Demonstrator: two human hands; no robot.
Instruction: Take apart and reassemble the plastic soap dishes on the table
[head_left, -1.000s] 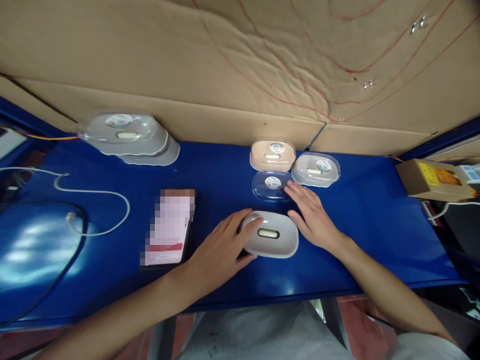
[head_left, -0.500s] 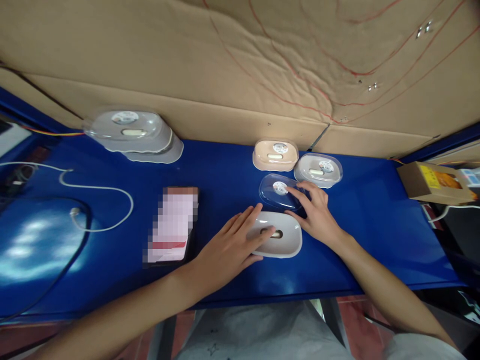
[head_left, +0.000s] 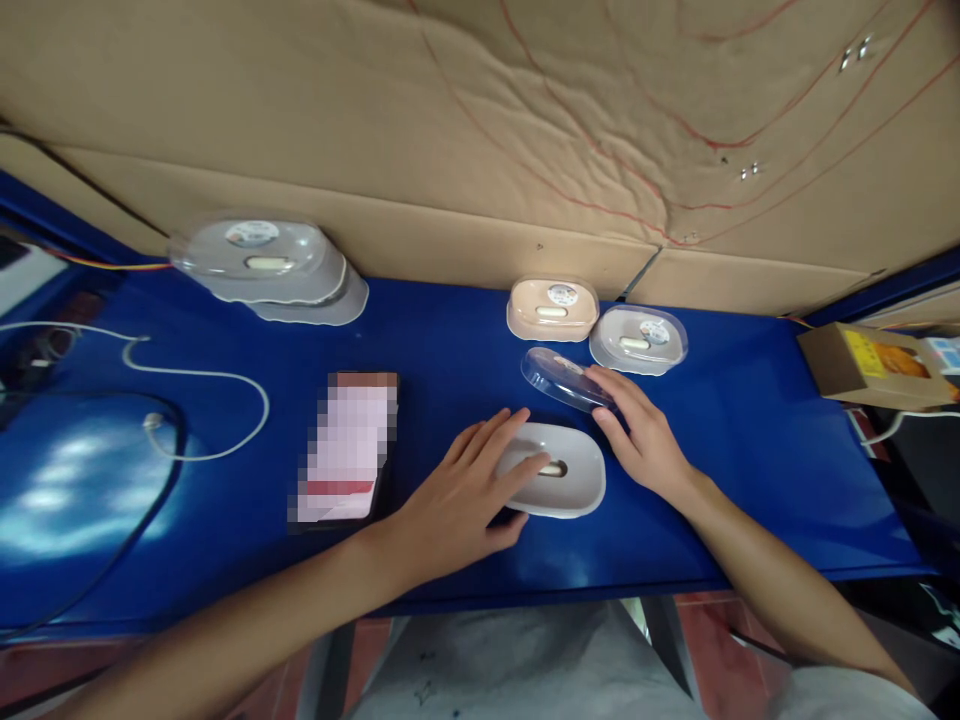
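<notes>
A light grey oval dish (head_left: 574, 495) with a slot in its floor lies on the blue table, close to its front edge. Over the dish's left end is my left hand (head_left: 469, 490), fingers stretched and spread, one of them reaching above the inside. My right hand (head_left: 645, 440) pinches the right end of a clear plastic lid (head_left: 559, 378) just behind the dish. That lid is tilted, with a round label on its top. Whether its far side touches the table, I cannot tell.
Behind stand a peach lidded box (head_left: 553, 312) and a grey lidded box (head_left: 637, 342). More grey lidded boxes (head_left: 292, 285) are stacked back left. A phone (head_left: 349, 450) and a white cable (head_left: 217, 375) lie left. A cardboard box (head_left: 862, 365) sits far right.
The clear lid went from nearly flat to tilted, as my right hand took hold of its right end. My left hand has hardly moved at the dish.
</notes>
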